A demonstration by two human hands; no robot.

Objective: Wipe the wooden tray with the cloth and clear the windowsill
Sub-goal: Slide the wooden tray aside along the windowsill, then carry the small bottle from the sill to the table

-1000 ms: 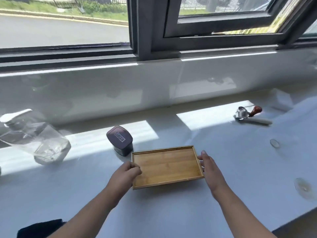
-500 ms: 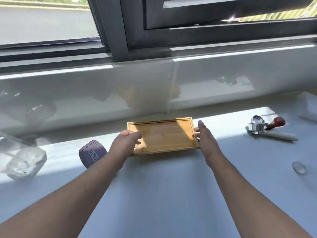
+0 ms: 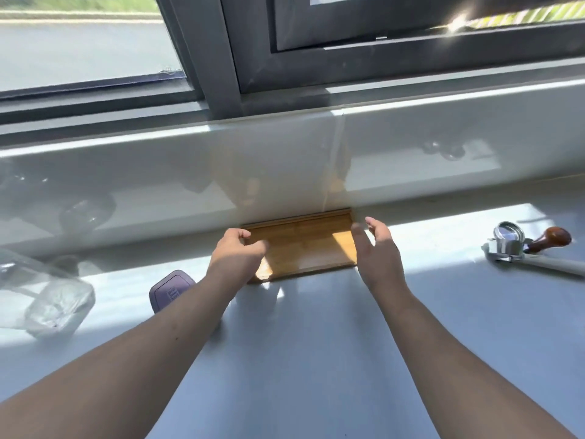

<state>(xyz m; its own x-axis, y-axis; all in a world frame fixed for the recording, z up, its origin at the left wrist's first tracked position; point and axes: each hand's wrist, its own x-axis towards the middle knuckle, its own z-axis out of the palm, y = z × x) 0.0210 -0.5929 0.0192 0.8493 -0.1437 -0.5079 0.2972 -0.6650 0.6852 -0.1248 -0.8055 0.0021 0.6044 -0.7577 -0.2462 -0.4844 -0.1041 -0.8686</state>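
Only one piece of lettering shows. It is a pale printed label on the dark top face of the purple box (image 3: pixel 172 291), which stands on the table at the left. The characters run in a short line, but they are blurred and partly covered, so no word, brand or number can be made out. Nothing else in view carries legible writing.

A purple case (image 3: pixel 172 291) sits beside a clear jug (image 3: pixel 47 299); a brown-knobbed metal tool (image 3: pixel 519 245) lies far right.
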